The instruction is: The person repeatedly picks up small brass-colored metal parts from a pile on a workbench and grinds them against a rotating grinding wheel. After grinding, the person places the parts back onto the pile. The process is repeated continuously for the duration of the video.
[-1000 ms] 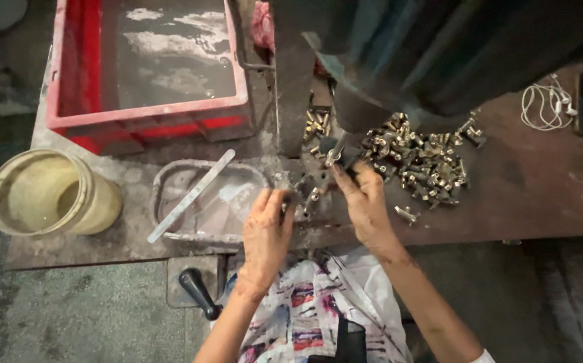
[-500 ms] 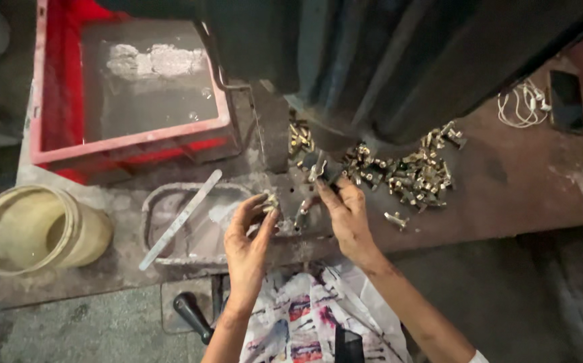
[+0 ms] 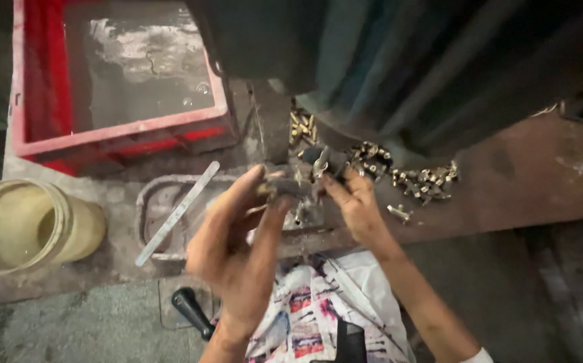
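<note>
My left hand point(image 3: 238, 232) is raised above the bench edge, fingers curled around a small brass part point(image 3: 269, 189) at its fingertips. My right hand point(image 3: 354, 202) pinches a dark metal fitting point(image 3: 318, 161) close to the left hand's fingertips. A heap of small brass parts point(image 3: 422, 180) lies on the brown bench just right of the right hand. More brass parts point(image 3: 301, 126) sit behind the hands, under the dark machine.
A red crate point(image 3: 113, 131) holding murky liquid stands at the back left. A yellowish bucket point(image 3: 26, 225) is at the far left. A grey metal tray point(image 3: 154, 208) with a flat metal strip point(image 3: 177, 213) lies left of my hands. A large dark machine body point(image 3: 406, 60) overhangs the bench.
My left hand has lifted up and toward the camera, with its fingers curling. The view has moved closer and shifted right. My right hand stays by the fitting.
</note>
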